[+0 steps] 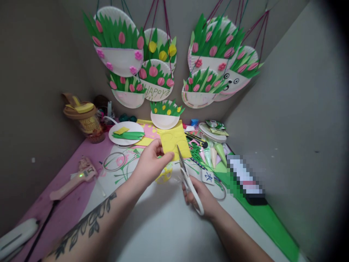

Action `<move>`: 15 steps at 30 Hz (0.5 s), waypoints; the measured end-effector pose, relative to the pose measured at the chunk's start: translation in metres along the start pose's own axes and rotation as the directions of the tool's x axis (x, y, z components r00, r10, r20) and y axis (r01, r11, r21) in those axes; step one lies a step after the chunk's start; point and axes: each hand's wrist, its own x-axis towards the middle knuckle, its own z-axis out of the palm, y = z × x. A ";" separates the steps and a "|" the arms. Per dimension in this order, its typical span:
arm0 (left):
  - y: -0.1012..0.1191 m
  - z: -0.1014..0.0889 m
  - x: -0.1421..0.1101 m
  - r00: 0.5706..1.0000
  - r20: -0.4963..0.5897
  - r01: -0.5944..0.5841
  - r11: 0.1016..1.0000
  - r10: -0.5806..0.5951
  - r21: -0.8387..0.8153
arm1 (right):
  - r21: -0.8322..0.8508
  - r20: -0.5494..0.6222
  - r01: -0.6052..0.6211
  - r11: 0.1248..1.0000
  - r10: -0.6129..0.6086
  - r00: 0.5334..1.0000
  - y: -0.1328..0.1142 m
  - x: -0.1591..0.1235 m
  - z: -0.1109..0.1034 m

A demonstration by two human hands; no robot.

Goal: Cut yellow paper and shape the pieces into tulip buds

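Between the thumb and fingers of my left hand is a square of yellow paper, with faint curved outlines drawn on it. My right hand grips a pair of white-handled scissors, and their blades overlap the lower middle of the sheet. Whether the blades have cut into it, I cannot tell. Cut yellow paper scraps lie on the table just below the sheet. Behind it, a small paper-plate basket with green paper grass and yellow flowers leans upright.
A white plate with green strips, a pink glue gun and a lidded cup stand left. Piping bags, a phone and green scraps lie right. Several paper-plate flower baskets hang on the back wall.
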 end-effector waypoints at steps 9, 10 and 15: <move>-0.005 -0.006 0.004 0.999 -0.018 -0.031 0.998 0.032 0.051 | 0.007 0.026 -0.025 1.000 0.025 0.999 -0.003 0.001 0.001; -0.005 -0.005 0.004 1.000 -0.004 -0.026 0.998 0.026 0.055 | 0.012 0.031 -0.020 1.000 0.020 0.999 -0.002 0.001 0.001; -0.006 -0.005 0.002 0.999 0.032 -0.018 0.999 0.017 0.042 | 0.034 0.046 -0.015 0.999 0.013 0.999 0.003 0.001 0.000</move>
